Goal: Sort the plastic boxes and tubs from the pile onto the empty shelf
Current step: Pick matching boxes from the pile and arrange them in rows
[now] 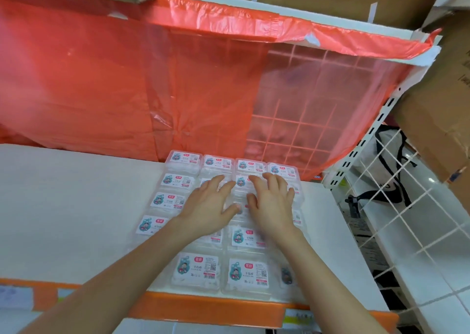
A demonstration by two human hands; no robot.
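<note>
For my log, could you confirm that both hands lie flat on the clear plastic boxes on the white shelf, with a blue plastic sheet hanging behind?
Not quite: the head view shows the plastic sheet is red, not blue. The left hand and right hand do lie flat on the clear plastic boxes on the white shelf.

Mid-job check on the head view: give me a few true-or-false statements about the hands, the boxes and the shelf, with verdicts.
1. The left hand and right hand both lie flat, fingers spread, on the clear boxes. True.
2. The boxes lie in a loose heap. False: they lie flat in neat rows.
3. The boxes sit toward the right end of the white shelf. True.
4. A blue sheet hangs behind the shelf. False: the plastic sheet is red.
5. One hand lifts a box off the shelf. False: neither grips a box.
</note>
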